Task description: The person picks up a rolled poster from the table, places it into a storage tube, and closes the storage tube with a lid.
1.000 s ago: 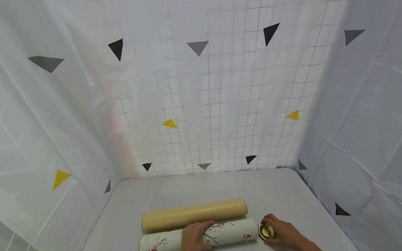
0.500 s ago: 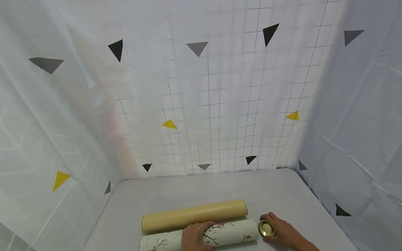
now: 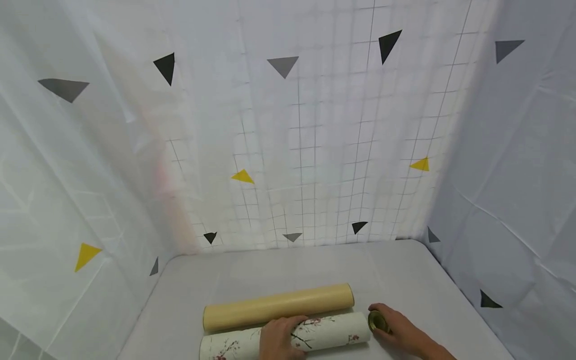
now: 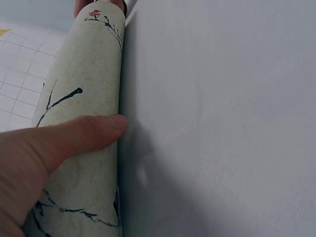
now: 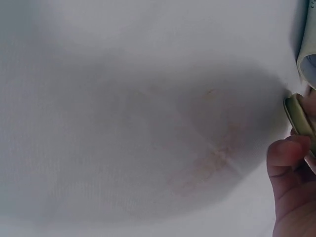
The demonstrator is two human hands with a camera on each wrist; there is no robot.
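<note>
A white cardboard tube (image 3: 330,332) printed with dark branches and red blossoms lies across the table. My left hand (image 3: 280,339) grips it around the middle, and the thumb (image 4: 106,129) lies across its side in the left wrist view. At the tube's right end, my right hand (image 3: 402,331) pinches a round gold lid (image 3: 377,321) between thumb and fingers. The lid stands tilted, its face toward the tube. In the right wrist view the lid (image 5: 297,114) is close to the tube's open, hollow end (image 5: 309,66).
A plain tan tube (image 3: 279,306) lies just behind the printed one, nearly parallel. Both rest on a white-covered table (image 3: 288,270). White sheets with black, grey and yellow triangles hang at the back (image 3: 315,200) and both sides.
My right hand has turned the gold lid from facing upward to facing the tube and shifted it slightly left. My left hand and both tubes have stayed in place.
</note>
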